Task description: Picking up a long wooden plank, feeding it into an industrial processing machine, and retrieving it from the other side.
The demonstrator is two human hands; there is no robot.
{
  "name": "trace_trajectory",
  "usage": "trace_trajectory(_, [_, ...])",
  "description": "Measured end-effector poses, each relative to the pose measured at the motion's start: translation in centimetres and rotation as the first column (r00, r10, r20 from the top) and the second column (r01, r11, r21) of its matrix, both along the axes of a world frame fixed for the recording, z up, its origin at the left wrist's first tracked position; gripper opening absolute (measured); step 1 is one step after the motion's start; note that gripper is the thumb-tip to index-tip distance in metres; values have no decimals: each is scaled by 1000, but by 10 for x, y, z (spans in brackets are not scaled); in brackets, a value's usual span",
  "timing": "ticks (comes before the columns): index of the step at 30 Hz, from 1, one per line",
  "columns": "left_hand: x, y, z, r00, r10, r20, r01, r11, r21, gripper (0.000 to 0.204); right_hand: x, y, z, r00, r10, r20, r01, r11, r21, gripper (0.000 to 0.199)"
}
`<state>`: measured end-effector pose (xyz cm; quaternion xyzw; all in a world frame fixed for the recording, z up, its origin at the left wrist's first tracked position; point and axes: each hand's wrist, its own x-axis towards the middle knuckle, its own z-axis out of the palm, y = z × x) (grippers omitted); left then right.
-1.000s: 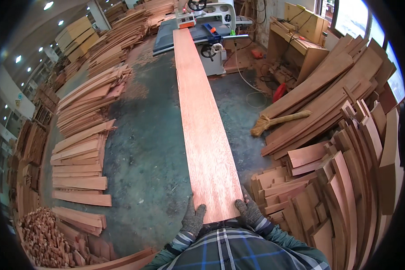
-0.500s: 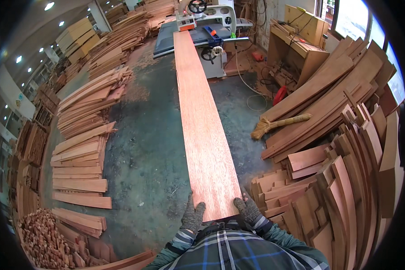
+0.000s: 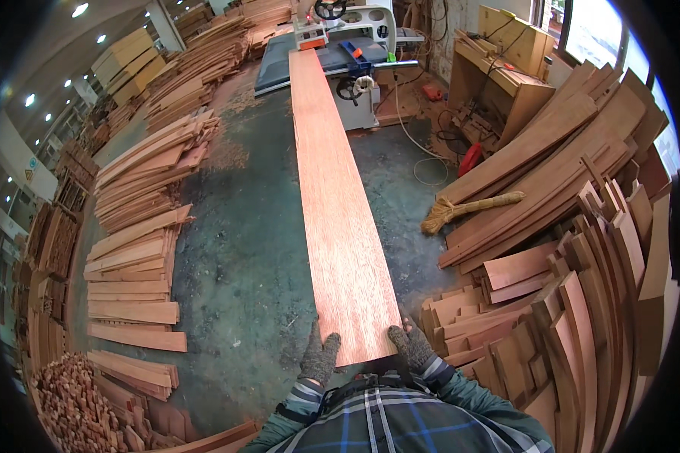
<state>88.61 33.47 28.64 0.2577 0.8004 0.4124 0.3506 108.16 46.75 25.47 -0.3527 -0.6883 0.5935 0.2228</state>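
Board (image 3: 336, 211) runs lengthwise ahead of me, slightly leftward, far end at the machine (image 3: 361, 113); my left hand (image 3: 319, 355) and right hand (image 3: 412, 348) clamp its near end's opposite edges, thumbs on top, equally close.

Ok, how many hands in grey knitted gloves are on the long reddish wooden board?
2: left hand on the left edge of the board, right hand on its right edge, both at the near end. No others show.

A straw broom (image 3: 477, 204) lies against brown planks (image 3: 559, 166) at right, a wooden desk (image 3: 527, 108) beyond them.
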Motion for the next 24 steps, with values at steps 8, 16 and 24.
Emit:
trace_trajectory(8, [-9,8,-6,990,-62,-124,63,998,6,76,-5,9,-8,997,25,-77,-28,999,-36,62])
trace_trajectory(16, [-15,11,-15,993,-53,-104,52,999,-12,77,-11,12,-22,998,-1,-59,-2,999,-50,65])
trace_trajectory(24, [-17,9,-26,991,38,129,-38,999,-3,75,-12,13,-19,999,-11,-53,3,989,-148,64])
